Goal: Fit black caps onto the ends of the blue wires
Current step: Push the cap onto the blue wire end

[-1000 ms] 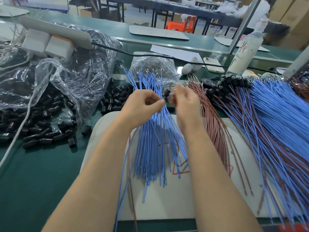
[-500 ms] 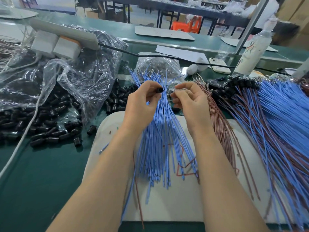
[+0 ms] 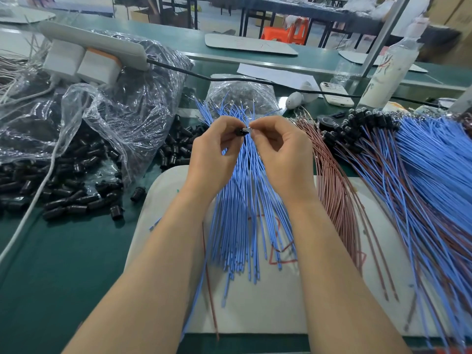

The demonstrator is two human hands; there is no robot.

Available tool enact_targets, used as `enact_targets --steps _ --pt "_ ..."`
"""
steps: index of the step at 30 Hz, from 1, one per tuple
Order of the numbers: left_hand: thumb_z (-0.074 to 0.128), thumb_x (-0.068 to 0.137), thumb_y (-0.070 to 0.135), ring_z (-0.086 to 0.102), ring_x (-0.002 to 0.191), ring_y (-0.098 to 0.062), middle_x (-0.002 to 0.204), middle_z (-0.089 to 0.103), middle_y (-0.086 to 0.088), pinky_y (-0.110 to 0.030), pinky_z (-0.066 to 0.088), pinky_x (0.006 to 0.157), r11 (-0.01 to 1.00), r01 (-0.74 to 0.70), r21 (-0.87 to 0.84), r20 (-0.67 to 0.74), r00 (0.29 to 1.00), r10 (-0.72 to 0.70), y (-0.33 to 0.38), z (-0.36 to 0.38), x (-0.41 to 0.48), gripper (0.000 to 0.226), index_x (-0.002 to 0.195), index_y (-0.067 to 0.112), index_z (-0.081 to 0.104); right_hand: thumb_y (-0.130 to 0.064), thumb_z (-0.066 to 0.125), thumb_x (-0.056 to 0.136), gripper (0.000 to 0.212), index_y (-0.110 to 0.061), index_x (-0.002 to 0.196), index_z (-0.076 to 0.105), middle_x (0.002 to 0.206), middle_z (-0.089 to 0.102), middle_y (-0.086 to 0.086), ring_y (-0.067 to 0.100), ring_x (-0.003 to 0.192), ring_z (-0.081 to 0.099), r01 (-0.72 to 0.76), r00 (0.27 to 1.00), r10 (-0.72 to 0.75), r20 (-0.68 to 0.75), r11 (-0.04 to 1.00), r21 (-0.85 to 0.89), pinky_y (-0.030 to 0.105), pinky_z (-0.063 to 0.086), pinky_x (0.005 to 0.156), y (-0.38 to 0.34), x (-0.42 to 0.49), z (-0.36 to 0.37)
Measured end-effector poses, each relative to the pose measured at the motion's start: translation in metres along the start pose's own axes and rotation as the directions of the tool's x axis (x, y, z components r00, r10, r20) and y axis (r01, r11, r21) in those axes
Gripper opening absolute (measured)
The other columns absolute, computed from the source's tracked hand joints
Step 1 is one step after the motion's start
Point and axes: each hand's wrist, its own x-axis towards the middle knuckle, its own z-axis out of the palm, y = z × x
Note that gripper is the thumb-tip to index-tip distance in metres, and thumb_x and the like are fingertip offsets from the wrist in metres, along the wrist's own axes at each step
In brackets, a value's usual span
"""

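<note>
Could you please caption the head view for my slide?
Left hand holds black cap to wire end pinched in right hand.

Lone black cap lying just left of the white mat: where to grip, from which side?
Pinch the black cap across its barrel, coming down from above. It lies on its side on the green table, a little apart from the pile, so both long flanks look free.
</note>
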Motion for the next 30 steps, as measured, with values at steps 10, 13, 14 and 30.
enact_targets --steps 10,13,14,30 --pt "0.054 0.090 -0.001 0.063 0.088 -0.012 0.093 0.068 0.001 -0.018 0.049 0.085 0.990 -0.043 0.133 0.015 0.999 0.041 0.003 -0.001 -0.002 0.019 0.103 0.008 0.064 -0.008 0.065 0.088 0.005 -0.011 0.089 0.069 0.076 0.063 -0.011 0.006 0.073 0.063 0.034 0.999 -0.037 -0.019 0.986 -0.163 0.017 0.052 0.072 -0.002 0.001 -0.004" --pt "0.055 0.089 -0.001 0.062 0.088 -0.013 0.094 0.068 0.001 -0.019 0.049 0.084 0.985 -0.049 0.166 0.024 0.999 0.046 0.002 -0.001 -0.001 0.020 0.103 0.009 0.065 -0.008 0.065 0.087 0.005 -0.010 0.088 0.070 0.076 0.064 -0.009 0.007 0.072 0.064 0.035 0.999 -0.036 -0.005 0.983 -0.182 0.017 0.052 0.072 -0.002 0.001 -0.005" --pt "0.055 0.089 -0.001 0.062 0.089 -0.014 0.094 0.068 0.001 -0.019 0.049 0.085 0.983 -0.051 0.175 0.030 0.998 0.046 0.002 -0.001 -0.001 0.021 0.104 0.010 0.065 -0.007 0.065 0.087 0.006 -0.010 0.089 0.070 0.076 0.065 -0.007 0.007 0.073 0.064 0.033 0.999 -0.033 0.002 0.982 -0.184 0.016 0.052 0.072 -0.002 0.001 -0.005" --pt "0.060 0.093 0.019 0.059 0.080 -0.002 0.079 0.069 0.006 0.002 0.034 0.071 0.982 -0.055 0.179 0.152 0.988 0.028 0.001 -0.003 -0.002 0.008 0.095 0.017 0.067 -0.008 0.066 0.087 0.009 -0.015 0.090 0.071 0.081 0.070 -0.002 0.010 0.077 0.066 -0.241 0.971 0.240 0.017 0.965 0.107 0.028 0.056 0.079 0.014 0.008 -0.015"
